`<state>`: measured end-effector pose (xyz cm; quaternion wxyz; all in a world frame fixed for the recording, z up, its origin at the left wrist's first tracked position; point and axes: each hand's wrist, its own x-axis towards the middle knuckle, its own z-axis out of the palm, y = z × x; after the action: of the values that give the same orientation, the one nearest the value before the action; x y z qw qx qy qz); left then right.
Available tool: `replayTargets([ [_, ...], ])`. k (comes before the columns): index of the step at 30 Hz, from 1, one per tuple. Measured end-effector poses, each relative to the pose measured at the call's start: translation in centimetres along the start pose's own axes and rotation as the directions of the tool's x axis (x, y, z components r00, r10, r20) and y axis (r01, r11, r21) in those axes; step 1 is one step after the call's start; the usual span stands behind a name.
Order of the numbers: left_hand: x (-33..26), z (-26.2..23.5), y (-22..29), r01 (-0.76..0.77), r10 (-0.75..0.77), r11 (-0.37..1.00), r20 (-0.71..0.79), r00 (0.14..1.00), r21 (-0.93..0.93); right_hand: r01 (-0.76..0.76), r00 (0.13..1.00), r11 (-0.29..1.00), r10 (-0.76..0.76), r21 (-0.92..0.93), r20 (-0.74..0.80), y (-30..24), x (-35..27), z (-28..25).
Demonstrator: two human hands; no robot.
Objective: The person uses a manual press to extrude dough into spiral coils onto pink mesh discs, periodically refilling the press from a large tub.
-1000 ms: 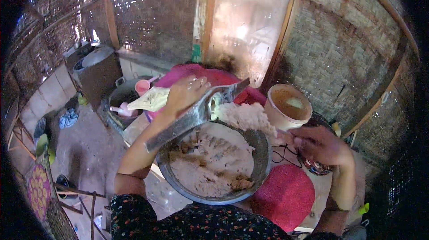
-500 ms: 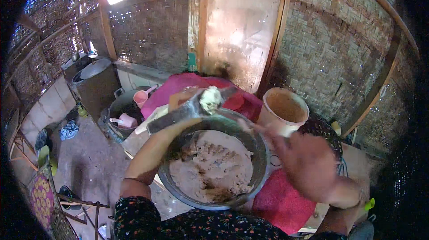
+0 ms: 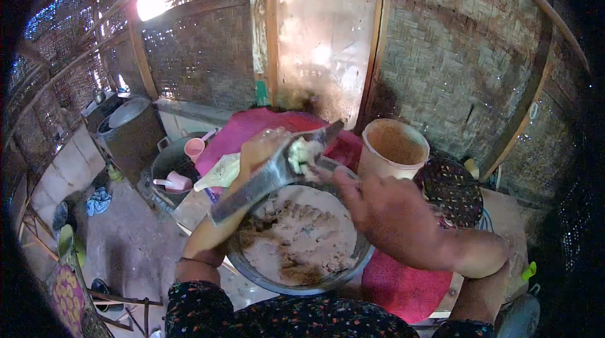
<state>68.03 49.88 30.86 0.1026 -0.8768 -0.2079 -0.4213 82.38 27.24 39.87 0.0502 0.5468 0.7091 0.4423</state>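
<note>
Metal bowl (image 3: 353, 262): wide, round, grey steel, the landmark here; it sits low in the middle of the view, just in front of the person's patterned sleeve.
Mixture (image 3: 296, 240): pale beige mash with darker brown lumps, filling the bowl's floor, surface rough and clumped.
Pink cloth (image 3: 403, 291): bright magenta, spread under the bowl and showing behind it and at its right.
Dark basin (image 3: 167, 165): left of the bowl and farther back, holding a pink cup and a pink scoop.
Tan bucket (image 3: 394, 149): round, cream-walled, just behind the bowl's right rim, full of brown powder; no label readable.
Woven mat piece (image 3: 450, 190): dark, dotted pattern, right of the bowl, beside the bucket.
Knife (image 3: 271, 177): long, broad grey blade, lying slantwise over the bowl's back-left rim, tip up toward the wall.
Right hand (image 3: 391, 218): above the bowl's right side, fingers stretched to the blade, touching the lump on it; not gripping.
Left hand (image 3: 261, 149): at the bowl's back-left rim, closed around the knife.
Lump (image 3: 301, 154): pale greenish-white paste, clinging to the blade above the bowl's back rim.
</note>
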Motion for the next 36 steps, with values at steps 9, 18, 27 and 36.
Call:
replayTargets([
  [9,0.3,-2.0,-0.8,0.030,-0.032,0.999,0.036,0.999,0.043,-0.107,0.994,0.994,0.107,0.025,0.004,2.2,-0.9,-2.3],
  [18,-0.2,-1.5,0.6,0.054,-0.054,0.998,-0.027,0.998,-0.023,-0.004,1.000,0.993,0.001,0.115,0.023,0.3,-1.6,-0.6],
  [27,0.7,-1.6,0.0,0.190,-0.192,0.981,-0.112,0.975,-0.031,-0.252,0.910,0.370,0.404,0.894,0.090,-2.2,-1.1,8.9],
  [36,-0.2,-5.6,-2.4,0.463,-0.483,0.862,-0.053,0.874,-0.206,-0.368,0.896,0.414,-0.081,0.832,0.437,-6.6,-4.7,12.1],
])
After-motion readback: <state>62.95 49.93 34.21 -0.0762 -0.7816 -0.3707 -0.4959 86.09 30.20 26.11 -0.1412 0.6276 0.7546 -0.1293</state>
